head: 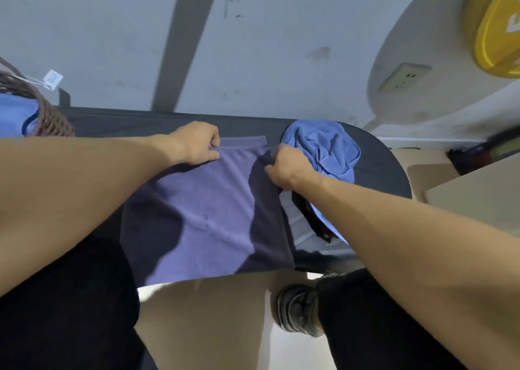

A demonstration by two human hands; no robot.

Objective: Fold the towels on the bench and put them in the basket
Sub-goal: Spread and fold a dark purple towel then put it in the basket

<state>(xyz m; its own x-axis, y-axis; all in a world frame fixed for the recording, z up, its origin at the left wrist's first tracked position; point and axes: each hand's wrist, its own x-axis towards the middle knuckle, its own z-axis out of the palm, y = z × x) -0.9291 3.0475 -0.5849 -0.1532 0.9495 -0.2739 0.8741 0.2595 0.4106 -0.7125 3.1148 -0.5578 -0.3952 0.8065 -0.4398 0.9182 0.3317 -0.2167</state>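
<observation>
Head view is showing, at far left, a woven basket (49,116) already holding a blue folded towel (15,113). On the dark padded bench (118,123) a purple towel (208,215) is lying flat, its near edge overhanging. The left hand (197,143) and right hand (285,168) are pinching its far corners with curled fingers. The terry looks soft, light and limp; corners suit gripping. A crumpled blue towel (323,144) is waiting at right.

Dim, soft overhead light; arm shadows; strong wide-angle edge distortion.
</observation>
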